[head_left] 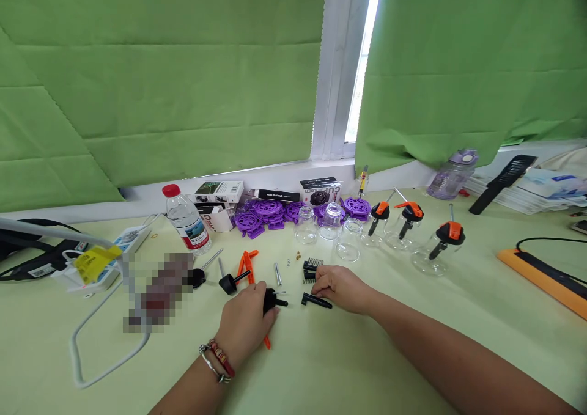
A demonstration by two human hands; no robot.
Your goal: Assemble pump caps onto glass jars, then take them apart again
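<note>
My left hand (245,323) rests on the table with its fingers closed round a black pump head (271,301); an orange lever tip (266,342) pokes out under the hand. My right hand (342,288) lies just to the right, fingers curled down on small black parts (310,272) beside a black nozzle piece (316,302). Between and behind the hands lie a metal tube (277,274), springs (315,261), tiny brass bits (298,256), an orange trigger (246,263) and another black cap (228,283).
Behind stand empty glass jars (348,241), three jars with orange-black spray tops (441,244), a pile of purple plastic discs (268,212), a water bottle (186,220) and small boxes (219,190). A white power strip with cable (94,268) lies left, an orange tray (545,277) right.
</note>
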